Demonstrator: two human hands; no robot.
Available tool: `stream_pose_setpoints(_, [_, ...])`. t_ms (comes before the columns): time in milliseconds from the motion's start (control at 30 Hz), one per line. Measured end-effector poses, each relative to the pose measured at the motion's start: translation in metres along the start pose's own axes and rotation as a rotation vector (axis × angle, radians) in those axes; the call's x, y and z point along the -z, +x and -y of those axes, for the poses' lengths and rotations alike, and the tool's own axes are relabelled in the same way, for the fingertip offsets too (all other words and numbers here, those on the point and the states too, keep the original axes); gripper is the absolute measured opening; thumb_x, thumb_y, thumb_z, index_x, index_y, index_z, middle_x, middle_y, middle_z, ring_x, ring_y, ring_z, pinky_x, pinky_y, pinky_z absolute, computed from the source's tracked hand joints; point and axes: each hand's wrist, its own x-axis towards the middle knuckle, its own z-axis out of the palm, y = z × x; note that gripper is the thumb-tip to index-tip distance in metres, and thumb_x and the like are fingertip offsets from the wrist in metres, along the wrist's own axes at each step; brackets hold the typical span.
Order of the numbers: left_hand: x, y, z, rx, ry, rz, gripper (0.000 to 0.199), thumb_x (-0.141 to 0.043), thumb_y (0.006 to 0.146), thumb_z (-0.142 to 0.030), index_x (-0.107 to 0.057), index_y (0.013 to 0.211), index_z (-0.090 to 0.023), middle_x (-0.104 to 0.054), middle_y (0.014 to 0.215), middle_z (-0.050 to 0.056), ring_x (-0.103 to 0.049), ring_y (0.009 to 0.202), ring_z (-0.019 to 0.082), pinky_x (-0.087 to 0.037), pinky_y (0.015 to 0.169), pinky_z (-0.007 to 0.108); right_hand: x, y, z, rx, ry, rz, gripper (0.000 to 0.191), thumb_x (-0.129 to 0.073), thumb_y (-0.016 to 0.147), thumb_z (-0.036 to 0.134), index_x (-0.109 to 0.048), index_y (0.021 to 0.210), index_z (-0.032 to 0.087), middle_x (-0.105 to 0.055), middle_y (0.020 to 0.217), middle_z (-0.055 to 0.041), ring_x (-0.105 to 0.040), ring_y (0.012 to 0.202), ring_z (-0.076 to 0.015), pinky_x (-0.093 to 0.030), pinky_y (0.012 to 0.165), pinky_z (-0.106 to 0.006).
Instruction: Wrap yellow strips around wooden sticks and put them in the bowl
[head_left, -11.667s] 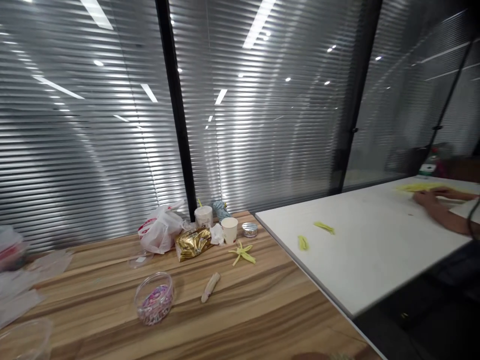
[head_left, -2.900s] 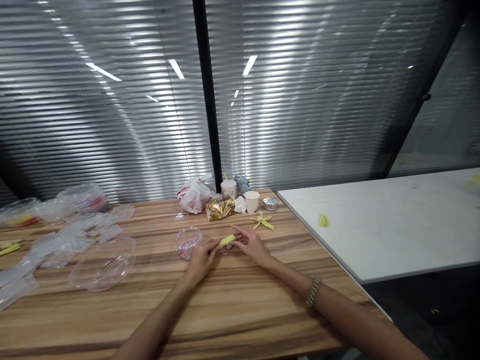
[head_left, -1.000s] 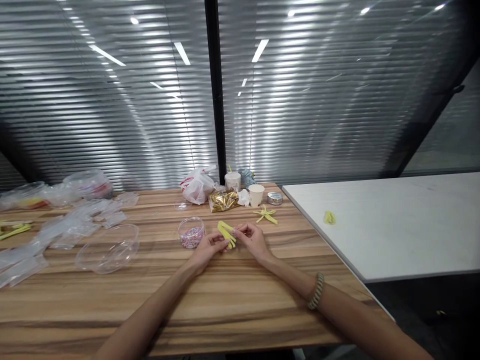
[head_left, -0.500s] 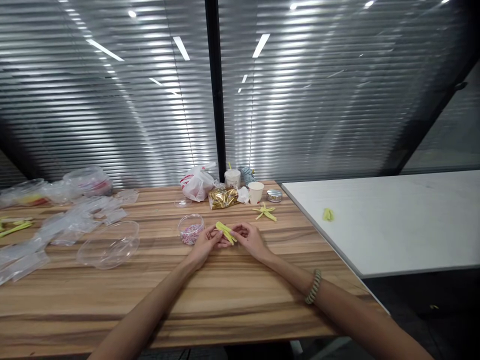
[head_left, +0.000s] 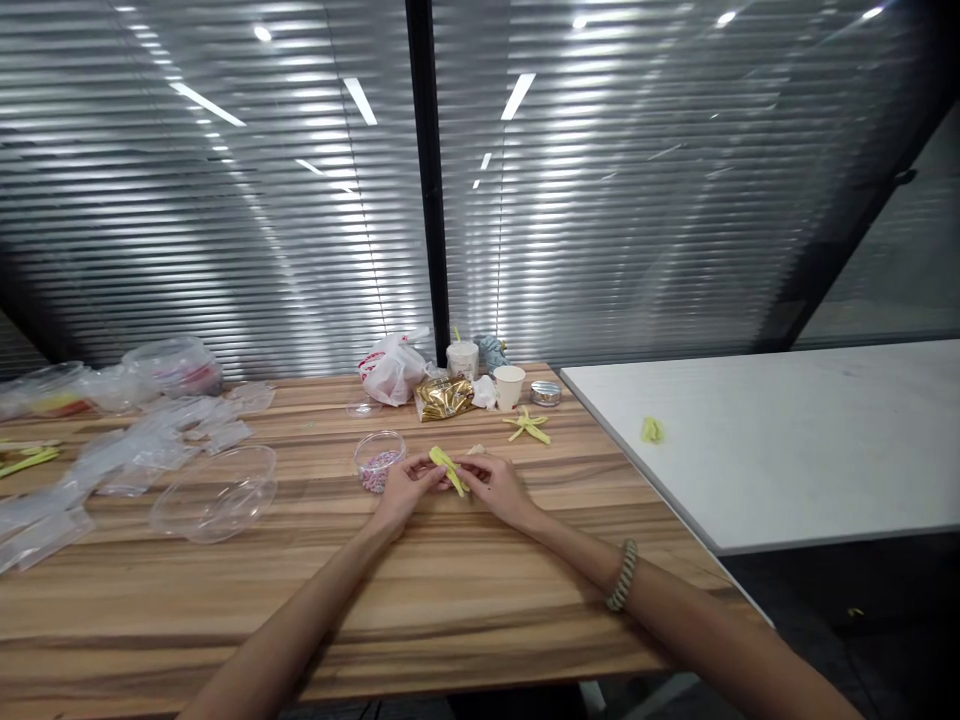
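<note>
Both hands meet over the wooden table, gripping one soft yellow folded strip (head_left: 442, 459) that looks like a bent pipe cleaner. My left hand (head_left: 405, 492) pinches its left side, with the fingers closed. From the right, my right hand (head_left: 501, 488) pinches the strip's lower part between thumb and fingers. Close behind my left hand stands a clear round tub (head_left: 380, 462) with small pink and purple beads in it. A yellow star-shaped piece (head_left: 529, 426), made of similar strips, lies beyond my right hand. The fingers partly hide the held strip.
At the back are a white plastic bag (head_left: 393, 372), a gold wrapper (head_left: 444, 398), a paper cup (head_left: 509, 386) and a round tin (head_left: 546, 393). Clear lids (head_left: 217, 500) and plastic sleeves (head_left: 139, 455) lie left. A yellow scrap (head_left: 652, 430) rests on the white table (head_left: 787, 440).
The yellow strip has turned slightly in my fingers, and my right hand's fingers have shifted along it. A small pale bit now shows behind the right hand. The view has moved slightly.
</note>
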Motion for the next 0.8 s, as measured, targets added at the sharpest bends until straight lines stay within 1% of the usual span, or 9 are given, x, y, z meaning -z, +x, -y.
stream_pose_setpoints(167, [0.000, 0.000, -0.001, -0.023, -0.016, -0.042, 0.041, -0.073, 0.056, -0.038, -0.061, 0.084, -0.010, -0.067, 0.079, 0.007, -0.062, 0.066, 0.016, -0.051, 0.065, 0.029, 0.001, -0.001, 0.004, 0.041, -0.064, 0.025, 0.025, -0.051, 0.080, 0.026, -0.064, 0.099, 0.018, -0.065, 0.092, -0.0028, -0.060, 0.075, -0.0100, -0.047, 0.067, -0.019])
stream_pose_setpoints(300, [0.000, 0.000, -0.001, -0.012, -0.046, -0.043, 0.039, -0.074, 0.056, -0.035, -0.060, 0.083, -0.011, -0.067, 0.075, 0.006, -0.060, 0.063, 0.014, -0.050, 0.063, 0.026, 0.003, -0.003, 0.009, 0.098, -0.117, 0.045, 0.023, -0.050, 0.082, 0.024, -0.065, 0.098, 0.019, -0.065, 0.093, -0.0013, -0.060, 0.078, -0.0093, -0.046, 0.070, -0.019])
stream_pose_setpoints(433, [0.001, 0.001, 0.000, -0.025, -0.029, -0.033, 0.039, -0.075, 0.055, -0.034, -0.059, 0.082, -0.011, -0.066, 0.071, 0.004, -0.059, 0.060, 0.013, -0.049, 0.062, 0.026, 0.004, -0.003, 0.008, 0.150, -0.173, 0.036, 0.023, -0.050, 0.082, 0.025, -0.065, 0.097, 0.018, -0.066, 0.090, -0.0017, -0.059, 0.073, -0.0085, -0.045, 0.068, -0.018])
stream_pose_setpoints(633, [0.002, 0.002, 0.001, -0.057, 0.013, -0.045, 0.037, -0.074, 0.056, -0.035, -0.058, 0.080, -0.011, -0.064, 0.069, 0.003, -0.059, 0.061, 0.013, -0.048, 0.061, 0.025, 0.003, -0.003, 0.003, 0.216, -0.194, 0.058, 0.027, -0.046, 0.084, 0.031, -0.064, 0.098, 0.017, -0.066, 0.089, -0.0027, -0.056, 0.071, -0.0074, -0.042, 0.067, -0.017])
stream_pose_setpoints(800, [0.001, 0.001, -0.001, -0.075, 0.075, -0.077, 0.036, -0.074, 0.055, -0.036, -0.056, 0.076, -0.012, -0.063, 0.068, 0.003, -0.058, 0.062, 0.013, -0.048, 0.060, 0.024, 0.000, -0.004, -0.002, 0.201, -0.277, 0.077, 0.035, -0.048, 0.082, 0.042, -0.063, 0.100, 0.017, -0.062, 0.073, -0.0023, -0.050, 0.062, -0.0070, -0.038, 0.061, -0.017])
